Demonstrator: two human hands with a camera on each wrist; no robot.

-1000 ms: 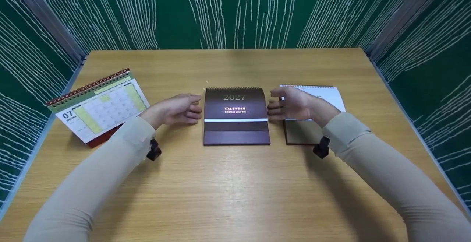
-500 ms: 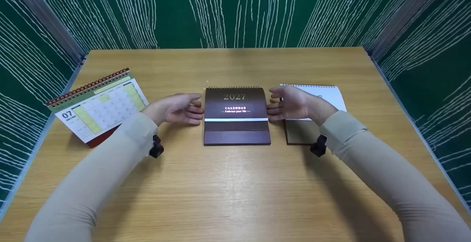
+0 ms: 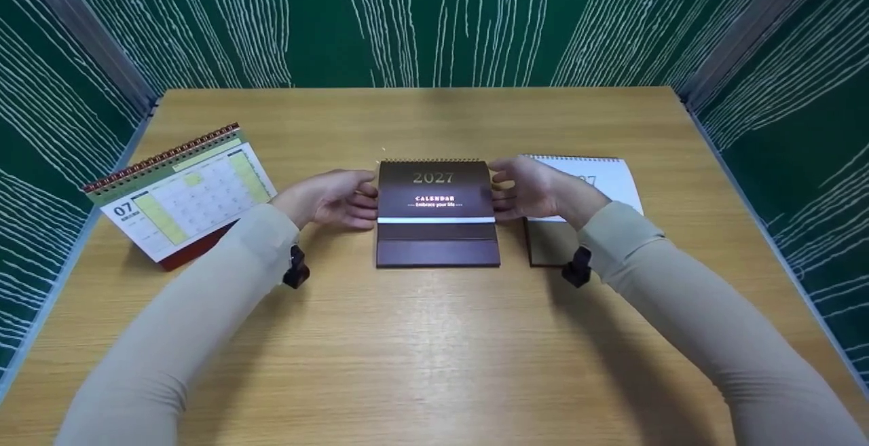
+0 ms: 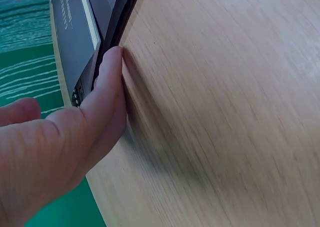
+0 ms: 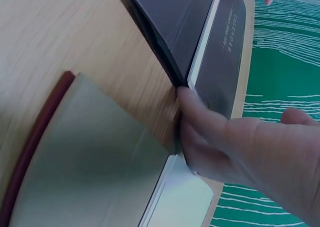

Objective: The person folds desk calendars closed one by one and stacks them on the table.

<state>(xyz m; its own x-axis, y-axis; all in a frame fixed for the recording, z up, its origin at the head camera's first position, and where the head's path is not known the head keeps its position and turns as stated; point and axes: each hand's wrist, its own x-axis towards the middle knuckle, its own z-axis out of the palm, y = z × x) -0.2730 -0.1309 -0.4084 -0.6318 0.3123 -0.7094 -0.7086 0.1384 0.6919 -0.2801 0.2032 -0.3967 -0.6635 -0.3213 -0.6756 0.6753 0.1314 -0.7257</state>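
Note:
A dark brown 2027 desk calendar [image 3: 435, 191] lies at the middle of the table, its spiral binding at the far edge. My left hand [image 3: 337, 199] is at its left side; in the left wrist view the fingertips [image 4: 111, 62] meet the calendar's edge. On the other side my right hand [image 3: 529, 188] has its fingertips [image 5: 192, 99] at the right edge, partly over a white-covered calendar [image 3: 614, 178] behind it. Both thumbs are raised near the calendar's upper corners. Neither hand's fingers are curled round it.
A desk calendar with a green and white page marked 07 [image 3: 183, 195] stands tilted at the left, near my left forearm. The wooden table [image 3: 434, 351] is bordered by green walls with white streaks [image 3: 434, 25].
Both hands have moved slightly inward, from just beside the brown calendar to its side edges. The calendars have not visibly moved.

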